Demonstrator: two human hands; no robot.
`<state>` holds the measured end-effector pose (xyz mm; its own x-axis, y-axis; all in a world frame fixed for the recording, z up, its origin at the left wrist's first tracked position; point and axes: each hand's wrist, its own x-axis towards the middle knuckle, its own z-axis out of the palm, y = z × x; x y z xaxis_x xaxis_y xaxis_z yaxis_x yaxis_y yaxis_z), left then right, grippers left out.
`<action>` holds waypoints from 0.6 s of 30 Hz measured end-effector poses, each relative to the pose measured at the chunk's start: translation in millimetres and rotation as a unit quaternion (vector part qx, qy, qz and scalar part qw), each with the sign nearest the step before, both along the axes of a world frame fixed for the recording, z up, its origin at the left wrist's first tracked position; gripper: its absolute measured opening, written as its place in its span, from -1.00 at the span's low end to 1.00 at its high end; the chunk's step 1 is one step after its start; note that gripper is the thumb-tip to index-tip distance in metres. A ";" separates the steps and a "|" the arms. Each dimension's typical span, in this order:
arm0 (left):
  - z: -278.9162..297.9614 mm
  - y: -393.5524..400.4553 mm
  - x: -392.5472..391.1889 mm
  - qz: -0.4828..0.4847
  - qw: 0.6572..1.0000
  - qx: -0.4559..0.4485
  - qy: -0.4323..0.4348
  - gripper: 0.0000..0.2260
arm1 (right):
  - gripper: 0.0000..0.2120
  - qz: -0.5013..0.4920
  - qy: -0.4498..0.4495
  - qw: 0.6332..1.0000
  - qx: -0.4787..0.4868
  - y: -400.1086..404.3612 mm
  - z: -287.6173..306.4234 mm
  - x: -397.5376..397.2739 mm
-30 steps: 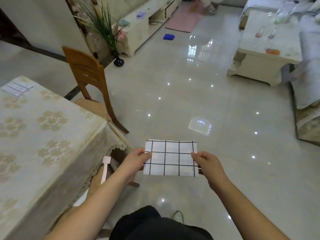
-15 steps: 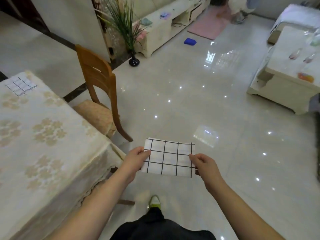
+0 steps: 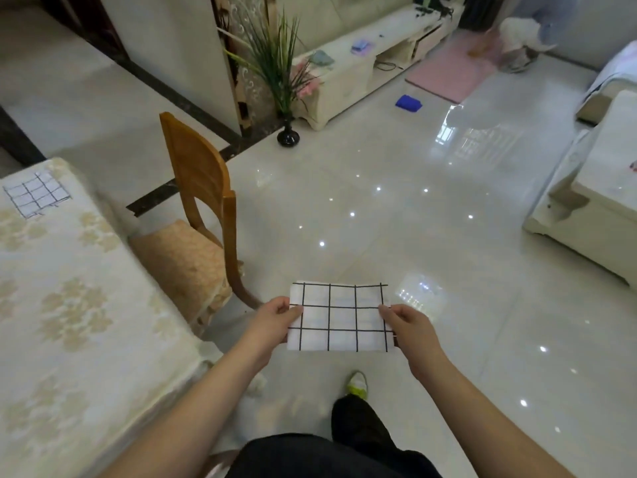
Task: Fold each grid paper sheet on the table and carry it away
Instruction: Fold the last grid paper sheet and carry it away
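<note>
A folded white grid paper sheet [image 3: 341, 319] with black lines hangs level in front of me, over the shiny floor. My left hand [image 3: 272, 319] pinches its left edge, thumb on top. My right hand [image 3: 410, 327] pinches its right edge the same way. A second grid paper sheet [image 3: 36, 193] lies flat at the far corner of the table [image 3: 69, 305], which has a cream floral cloth and stands at my left.
A wooden chair [image 3: 203, 208] with a cushion stands by the table's right edge. Beyond it are a black vase with a plant [image 3: 287, 134], a white TV cabinet [image 3: 358, 63], a blue cloth [image 3: 408, 103] on the floor and a white coffee table [image 3: 593, 208] at right.
The view has swung left and I have stepped forward, one foot showing below the sheet. Both hands keep the same hold on the folded sheet.
</note>
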<state>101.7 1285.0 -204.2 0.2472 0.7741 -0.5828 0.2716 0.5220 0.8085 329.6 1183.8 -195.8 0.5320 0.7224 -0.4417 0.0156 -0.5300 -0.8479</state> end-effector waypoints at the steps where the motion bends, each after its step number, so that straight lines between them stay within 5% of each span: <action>1: -0.9 11.3 9.0 0.010 1.000 0.000 -0.001 -0.92 | -0.75 0.007 -0.004 1.000 0.006 13.7 -0.9 9.7; 10: 15.3 106.5 86.2 0.076 0.996 0.019 0.032 -0.91 | -0.76 0.075 0.011 0.997 0.026 132.4 -1.6 95.2; 18: 24.7 179.4 100.5 0.150 0.987 -0.045 -0.026 -0.85 | -0.83 0.102 0.111 0.988 0.025 231.9 -3.7 121.3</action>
